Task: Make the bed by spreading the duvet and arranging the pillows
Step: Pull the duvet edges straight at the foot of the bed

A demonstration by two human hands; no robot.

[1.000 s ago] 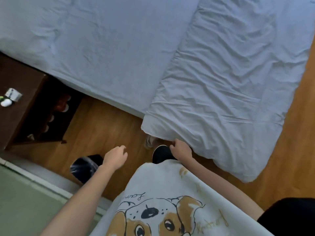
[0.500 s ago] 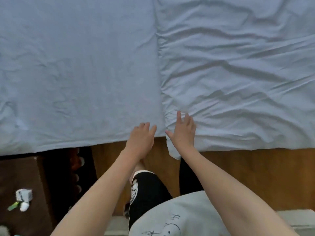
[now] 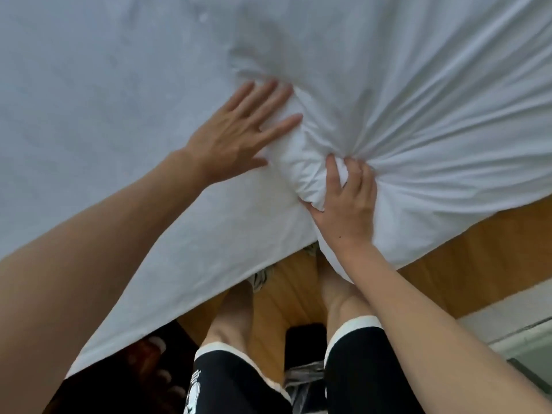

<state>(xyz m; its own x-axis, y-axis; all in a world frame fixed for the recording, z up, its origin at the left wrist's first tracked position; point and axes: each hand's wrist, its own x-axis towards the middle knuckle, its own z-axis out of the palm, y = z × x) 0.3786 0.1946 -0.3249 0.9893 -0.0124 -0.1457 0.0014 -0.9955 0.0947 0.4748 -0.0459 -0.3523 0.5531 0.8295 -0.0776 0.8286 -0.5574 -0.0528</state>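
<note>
**Duvet corner gathered at the bedside**

Head camera: A person leans over the near edge of the bed (image 3: pixel 104 85), both bare arms reaching out across pale blue-white bedding. The right hand (image 3: pixel 346 201) is clenched around a bunched corner of the duvet (image 3: pixel 418 100), fingers curled into the cloth and thumb tucked beneath the wad; creases fan out from that fist across the cover, a sign the fabric is under tension there. The grip on the corner looks chosen to give a firm hold for dragging the whole cover along the mattress. The left hand (image 3: pixel 239 132) lies flat with fingers straight and spread, grasping nothing, its fingertips touching the side of the bunch while the palm rests on the sheet, apparently to steady the bedding while the other hand hauls. The duvet covers the right part of the bed and hangs over its near edge above the wooden floor (image 3: pixel 478 258), leaving the left part as bare sheet. The person's legs (image 3: pixel 233 318) in dark shorts stand just beside the bed frame. No pillows are in view, so spreading appears to be the step in hand, with much of the mattress yet to cover.
</note>
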